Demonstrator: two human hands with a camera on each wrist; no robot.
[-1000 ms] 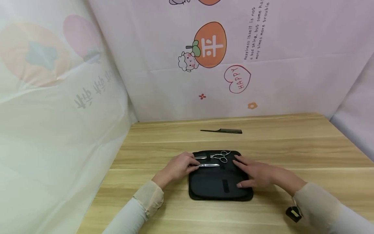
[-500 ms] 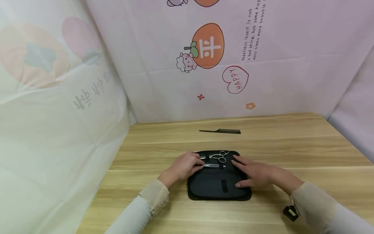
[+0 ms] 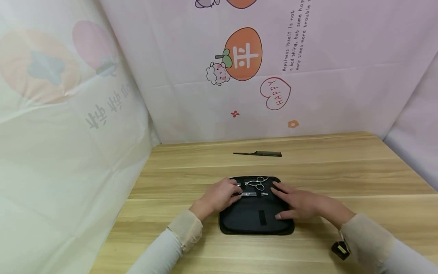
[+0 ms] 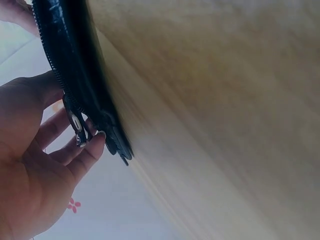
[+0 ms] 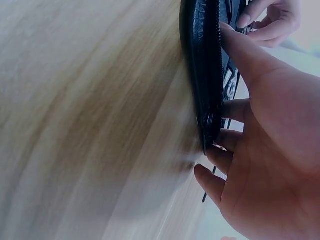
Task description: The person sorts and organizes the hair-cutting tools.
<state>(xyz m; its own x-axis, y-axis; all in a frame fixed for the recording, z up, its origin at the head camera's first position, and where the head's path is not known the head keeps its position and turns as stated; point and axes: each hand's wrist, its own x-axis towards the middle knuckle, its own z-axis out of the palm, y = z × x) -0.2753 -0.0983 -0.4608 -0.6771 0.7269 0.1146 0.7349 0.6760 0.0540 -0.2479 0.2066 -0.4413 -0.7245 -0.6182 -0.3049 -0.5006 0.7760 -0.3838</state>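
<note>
An open black zip case (image 3: 239,220) lies on the wooden table between both hands. In its upper half a pair of silver scissors (image 3: 252,183) sits under an elastic loop, finger rings to the right. Below it my left hand (image 3: 220,195) pinches a second pair of scissors (image 3: 249,194) by the handle end, which the fingers mostly hide. Its blade points right, and the tip shows beyond another loop. The left wrist view shows a handle (image 4: 76,122) beside the fingers. My right hand (image 3: 302,203) rests on the case's right side with fingers spread.
A black rat-tail comb (image 3: 261,153) lies farther back on the table (image 3: 328,163). A small black object with a yellow label (image 3: 340,250) is by the right sleeve. Printed white cloth (image 3: 191,110) walls in the back and sides.
My left hand has moved right, and the lower scissors have slid right so that their tip passes through the loop. My right hand stays in place on the case.
</note>
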